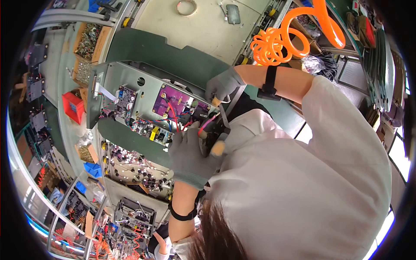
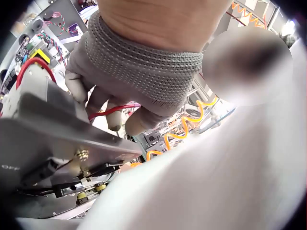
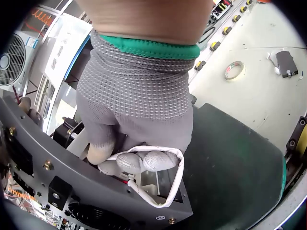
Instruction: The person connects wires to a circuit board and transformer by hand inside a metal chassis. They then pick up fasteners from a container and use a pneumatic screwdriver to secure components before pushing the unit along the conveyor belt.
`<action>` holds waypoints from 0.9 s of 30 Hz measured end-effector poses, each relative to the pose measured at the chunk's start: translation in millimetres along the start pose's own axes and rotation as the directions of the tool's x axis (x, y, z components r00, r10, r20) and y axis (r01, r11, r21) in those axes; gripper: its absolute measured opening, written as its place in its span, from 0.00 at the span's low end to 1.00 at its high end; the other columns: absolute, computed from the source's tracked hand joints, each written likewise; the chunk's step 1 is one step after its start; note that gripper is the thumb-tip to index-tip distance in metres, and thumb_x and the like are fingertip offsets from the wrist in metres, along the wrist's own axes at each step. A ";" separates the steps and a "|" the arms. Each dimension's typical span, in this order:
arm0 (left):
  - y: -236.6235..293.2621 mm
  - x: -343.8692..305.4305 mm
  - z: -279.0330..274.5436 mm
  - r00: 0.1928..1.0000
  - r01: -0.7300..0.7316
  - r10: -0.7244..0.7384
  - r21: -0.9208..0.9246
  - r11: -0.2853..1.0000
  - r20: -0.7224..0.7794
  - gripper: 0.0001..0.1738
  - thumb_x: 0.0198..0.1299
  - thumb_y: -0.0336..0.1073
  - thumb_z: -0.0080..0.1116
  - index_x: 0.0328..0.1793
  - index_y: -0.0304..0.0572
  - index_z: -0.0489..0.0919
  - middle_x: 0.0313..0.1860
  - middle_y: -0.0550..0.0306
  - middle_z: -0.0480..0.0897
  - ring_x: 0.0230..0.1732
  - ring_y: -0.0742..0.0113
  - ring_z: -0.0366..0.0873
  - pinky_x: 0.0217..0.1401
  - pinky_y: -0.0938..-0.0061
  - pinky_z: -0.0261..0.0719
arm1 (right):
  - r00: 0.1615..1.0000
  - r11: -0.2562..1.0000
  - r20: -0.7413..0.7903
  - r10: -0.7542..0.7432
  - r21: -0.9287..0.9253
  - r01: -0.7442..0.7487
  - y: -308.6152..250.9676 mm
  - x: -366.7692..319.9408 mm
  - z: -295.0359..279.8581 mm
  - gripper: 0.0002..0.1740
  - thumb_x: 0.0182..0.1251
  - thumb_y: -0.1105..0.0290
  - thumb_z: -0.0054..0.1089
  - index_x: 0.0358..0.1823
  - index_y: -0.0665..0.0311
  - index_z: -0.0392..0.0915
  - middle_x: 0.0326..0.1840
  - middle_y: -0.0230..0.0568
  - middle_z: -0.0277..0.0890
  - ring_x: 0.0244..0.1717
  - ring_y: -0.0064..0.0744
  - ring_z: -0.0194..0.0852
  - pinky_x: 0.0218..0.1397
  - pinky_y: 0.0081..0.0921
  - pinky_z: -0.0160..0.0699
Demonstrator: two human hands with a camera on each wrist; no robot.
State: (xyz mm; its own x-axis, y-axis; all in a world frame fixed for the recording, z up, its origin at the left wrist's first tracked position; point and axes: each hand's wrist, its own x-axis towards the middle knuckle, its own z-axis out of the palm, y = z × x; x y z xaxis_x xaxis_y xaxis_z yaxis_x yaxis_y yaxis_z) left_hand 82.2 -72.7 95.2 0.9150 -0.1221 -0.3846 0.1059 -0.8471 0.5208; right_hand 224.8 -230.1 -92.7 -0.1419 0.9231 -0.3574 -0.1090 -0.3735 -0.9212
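Before the person lies a grey metal chassis (image 1: 149,82) with a purple circuit board (image 1: 162,104), smaller boards and coloured wires inside. The gloved left hand (image 1: 190,156) is at its near side, pinching a red wire (image 2: 112,111) between thumb and fingers. At the chassis's near right corner, the gloved right hand (image 1: 223,84) has its fingers curled round a white cable (image 3: 178,170). That cable loops over the fingers and runs down past the metal edge in the right wrist view. Bare or tan fingertips show from both gloves.
A dark green mat (image 1: 134,45) lies under the chassis. Orange coiled hose (image 1: 277,45) hangs at the right. Further along are a tape roll (image 1: 186,8) and a small dark box (image 1: 233,14). A red bin (image 1: 73,107) and a carton of screws (image 1: 89,41) stand beyond the chassis.
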 end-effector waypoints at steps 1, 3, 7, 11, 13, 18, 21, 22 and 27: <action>-4.0 0.4 3.1 1.000 -0.014 0.013 0.065 0.998 0.020 0.34 0.37 0.56 0.68 0.46 0.39 0.73 0.37 0.57 0.79 0.39 0.51 0.73 0.43 0.57 0.72 | 1.000 1.000 -0.003 -0.001 0.030 0.002 1.0 0.7 -0.5 0.13 0.55 0.68 0.56 0.37 0.71 0.77 0.26 0.35 0.74 0.29 0.20 0.66 0.32 0.25 0.68; 2.9 3.5 -0.8 0.999 -0.009 0.006 0.065 0.998 0.034 0.33 0.37 0.53 0.69 0.45 0.41 0.73 0.36 0.55 0.78 0.40 0.49 0.72 0.43 0.57 0.71 | 1.000 1.000 0.019 0.009 -0.003 -0.008 -4.6 -1.1 -3.6 0.13 0.55 0.68 0.56 0.37 0.71 0.77 0.27 0.35 0.74 0.30 0.20 0.66 0.32 0.25 0.68; 6.8 5.1 2.8 0.999 0.027 -0.033 0.137 0.990 0.042 0.31 0.32 0.45 0.70 0.44 0.43 0.72 0.34 0.54 0.77 0.39 0.49 0.73 0.40 0.57 0.71 | 0.996 1.000 -0.080 0.028 -0.006 -0.028 -7.4 -4.4 -0.7 0.13 0.52 0.68 0.57 0.33 0.72 0.75 0.23 0.36 0.71 0.28 0.21 0.65 0.32 0.25 0.67; 4.0 9.3 9.8 0.996 0.027 -0.037 0.130 0.991 0.077 0.29 0.29 0.41 0.69 0.42 0.42 0.72 0.34 0.54 0.76 0.37 0.51 0.73 0.38 0.57 0.71 | 0.999 0.998 -0.019 0.045 -0.046 -0.046 2.4 7.7 -1.2 0.13 0.51 0.66 0.57 0.28 0.73 0.74 0.19 0.35 0.67 0.26 0.21 0.63 0.29 0.27 0.66; 2.7 9.2 12.1 0.998 0.037 -0.041 0.099 0.994 0.047 0.31 0.26 0.40 0.70 0.41 0.43 0.71 0.33 0.56 0.76 0.36 0.53 0.74 0.36 0.58 0.70 | 1.000 0.996 -0.021 0.007 -0.085 -0.009 -0.8 8.4 -0.8 0.15 0.50 0.65 0.58 0.25 0.73 0.73 0.16 0.36 0.64 0.24 0.21 0.61 0.26 0.29 0.64; 5.0 5.7 15.6 0.997 0.024 -0.020 0.058 0.998 -0.069 0.34 0.23 0.40 0.70 0.43 0.44 0.68 0.31 0.60 0.76 0.35 0.56 0.73 0.36 0.60 0.68 | 0.998 0.997 -0.034 0.055 -0.049 -0.057 -9.2 9.7 6.9 0.15 0.50 0.65 0.58 0.28 0.74 0.73 0.18 0.38 0.67 0.25 0.21 0.64 0.25 0.28 0.65; 4.4 6.1 15.6 0.997 0.057 -0.053 0.078 0.995 -0.049 0.35 0.24 0.39 0.69 0.44 0.44 0.68 0.30 0.62 0.76 0.35 0.58 0.74 0.38 0.61 0.67 | 0.999 1.000 -0.045 -0.005 -0.022 0.004 1.8 15.6 8.8 0.16 0.50 0.65 0.58 0.29 0.75 0.73 0.18 0.39 0.69 0.25 0.21 0.66 0.25 0.27 0.66; 3.9 6.2 16.2 0.997 0.064 -0.061 0.089 0.994 -0.041 0.35 0.24 0.39 0.68 0.45 0.44 0.68 0.30 0.63 0.76 0.34 0.59 0.74 0.39 0.61 0.67 | 0.996 0.996 -0.027 -0.080 -0.032 0.079 8.5 18.0 7.3 0.16 0.50 0.66 0.59 0.30 0.75 0.74 0.19 0.39 0.70 0.25 0.21 0.67 0.26 0.27 0.67; 2.2 6.1 19.4 0.995 0.060 -0.057 0.043 0.997 -0.079 0.34 0.24 0.38 0.68 0.45 0.45 0.68 0.28 0.64 0.75 0.33 0.60 0.74 0.39 0.61 0.67 | 0.996 1.000 0.081 -0.021 -0.017 0.023 7.1 16.1 -3.4 0.16 0.50 0.66 0.60 0.30 0.75 0.75 0.20 0.38 0.71 0.26 0.22 0.67 0.27 0.28 0.68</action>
State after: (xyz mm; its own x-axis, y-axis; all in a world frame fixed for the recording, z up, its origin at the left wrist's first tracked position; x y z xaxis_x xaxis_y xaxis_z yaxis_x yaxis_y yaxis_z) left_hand 80.5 -85.3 79.2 0.9354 -0.0324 -0.3522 0.1442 -0.8743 0.4635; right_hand 225.2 -217.6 -105.6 -0.2190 0.9203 -0.3242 -0.0952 -0.3509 -0.9316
